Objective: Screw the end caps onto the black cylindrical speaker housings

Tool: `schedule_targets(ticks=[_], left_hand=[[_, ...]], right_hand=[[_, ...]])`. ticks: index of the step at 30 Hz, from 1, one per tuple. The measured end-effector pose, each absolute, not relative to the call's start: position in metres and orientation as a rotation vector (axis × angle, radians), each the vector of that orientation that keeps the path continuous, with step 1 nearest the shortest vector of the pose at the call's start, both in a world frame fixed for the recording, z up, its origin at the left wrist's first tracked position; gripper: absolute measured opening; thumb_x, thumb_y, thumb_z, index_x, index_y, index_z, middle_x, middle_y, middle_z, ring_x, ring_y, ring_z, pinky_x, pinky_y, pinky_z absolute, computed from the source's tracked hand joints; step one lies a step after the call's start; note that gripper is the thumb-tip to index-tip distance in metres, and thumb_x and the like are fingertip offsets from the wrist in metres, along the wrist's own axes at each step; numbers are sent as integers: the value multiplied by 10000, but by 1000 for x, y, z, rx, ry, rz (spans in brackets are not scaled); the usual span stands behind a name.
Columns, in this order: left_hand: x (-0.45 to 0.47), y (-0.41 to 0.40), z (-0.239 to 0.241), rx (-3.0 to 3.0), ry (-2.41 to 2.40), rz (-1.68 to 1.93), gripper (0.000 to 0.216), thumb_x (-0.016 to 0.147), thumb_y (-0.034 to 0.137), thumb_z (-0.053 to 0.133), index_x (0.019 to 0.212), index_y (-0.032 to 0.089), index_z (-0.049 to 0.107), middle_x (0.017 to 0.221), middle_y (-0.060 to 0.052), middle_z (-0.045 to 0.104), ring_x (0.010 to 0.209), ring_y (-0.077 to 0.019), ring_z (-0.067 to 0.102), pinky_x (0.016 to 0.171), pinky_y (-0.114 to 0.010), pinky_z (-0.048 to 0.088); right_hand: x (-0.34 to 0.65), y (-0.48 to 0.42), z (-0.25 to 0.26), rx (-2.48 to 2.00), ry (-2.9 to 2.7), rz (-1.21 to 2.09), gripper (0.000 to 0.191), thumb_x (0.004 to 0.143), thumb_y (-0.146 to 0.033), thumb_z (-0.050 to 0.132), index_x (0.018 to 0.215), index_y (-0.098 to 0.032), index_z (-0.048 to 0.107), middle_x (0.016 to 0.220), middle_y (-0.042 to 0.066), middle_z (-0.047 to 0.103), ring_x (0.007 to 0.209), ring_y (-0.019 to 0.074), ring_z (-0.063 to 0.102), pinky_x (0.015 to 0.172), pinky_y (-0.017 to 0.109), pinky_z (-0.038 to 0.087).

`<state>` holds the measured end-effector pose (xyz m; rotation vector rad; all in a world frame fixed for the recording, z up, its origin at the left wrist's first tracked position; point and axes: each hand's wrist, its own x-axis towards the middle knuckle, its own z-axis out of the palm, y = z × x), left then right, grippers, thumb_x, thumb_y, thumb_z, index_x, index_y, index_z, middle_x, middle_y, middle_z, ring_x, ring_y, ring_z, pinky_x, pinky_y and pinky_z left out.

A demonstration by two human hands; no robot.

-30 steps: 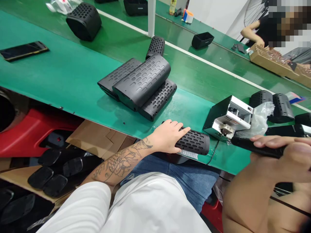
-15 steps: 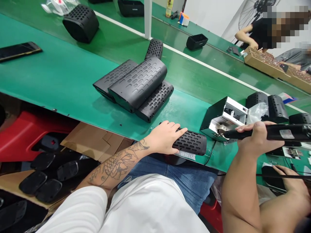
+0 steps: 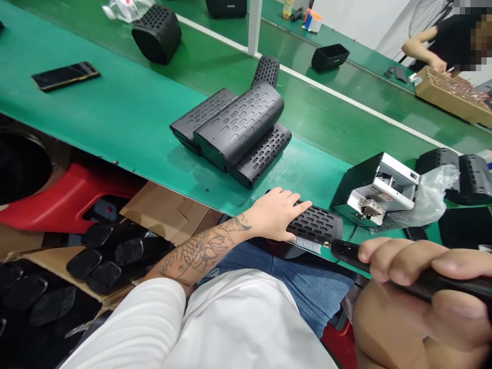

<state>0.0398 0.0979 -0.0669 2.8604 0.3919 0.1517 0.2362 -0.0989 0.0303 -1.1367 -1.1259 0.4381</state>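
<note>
My left hand (image 3: 277,214) lies over a black perforated speaker shell (image 3: 317,224) at the near edge of the green bench (image 3: 115,118), fingers wrapped on its top. My right hand (image 3: 418,271) is closed round a black electric screwdriver (image 3: 348,251), very near the camera. The screwdriver's tip points left and reaches the shell's right end. A small black and silver screw feeder box (image 3: 374,189) stands just behind the shell.
A stack of black perforated shells (image 3: 238,130) lies mid-bench. A phone (image 3: 65,75) lies far left. More shells (image 3: 457,171) and a plastic bag (image 3: 426,197) sit at right. A carton of black caps (image 3: 100,256) is under the bench. Another person's arm (image 3: 423,48) works over a box (image 3: 449,95) far right.
My right hand brought the screwdriver from the feeder box down and towards me, its tip now at the shell's right end. The left hand stayed on the shell. The view shifted.
</note>
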Motion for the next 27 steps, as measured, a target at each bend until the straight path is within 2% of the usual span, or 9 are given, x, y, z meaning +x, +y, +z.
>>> schedule_targets(ticks=[2, 7, 10, 16, 27], left_hand=[[40, 97, -68, 2861, 392, 171, 988, 961, 618, 884, 1759, 134, 557, 1559, -227, 727, 1296, -390, 727, 1068, -459, 473], [40, 97, -67, 2855, 386, 184, 982, 952, 595, 894, 1748, 125, 564, 1527, -232, 740, 1278, -391, 732, 1033, -451, 464], [41, 97, -65, 2847, 390, 161, 992, 942, 601, 905, 1745, 125, 567, 1521, -233, 742, 1267, -393, 731, 1015, -451, 460], [44, 96, -61, 2810, 409, 121, 969, 950, 587, 880, 1741, 124, 568, 1494, -229, 745, 1278, -399, 722, 981, -450, 455], [44, 93, -54, 2783, 421, 80, 942, 954, 547, 884, 1734, 120, 571, 1493, -226, 741, 1266, -396, 717, 970, -463, 478]], right_hand=[[216, -84, 27, -1035, -1151, 518, 184, 973, -368, 910, 1091, -293, 790, 704, -30, 712, 545, 219, 651, 616, 492, 659], [200, -52, 9, -897, -1259, 587, 129, 1003, -284, 855, 1091, -247, 769, 710, -41, 730, 520, 178, 673, 616, 417, 671], [200, -47, 3, -947, -1273, 609, 124, 1008, -266, 853, 1045, -250, 735, 712, -42, 732, 547, 175, 694, 661, 413, 697], [199, -42, -1, -909, -1304, 664, 135, 1002, -241, 857, 981, -244, 724, 690, -39, 718, 502, 161, 656, 596, 390, 685], [194, -36, -9, -905, -1356, 689, 183, 979, -246, 883, 921, -244, 709, 668, -47, 721, 477, 144, 648, 594, 364, 673]])
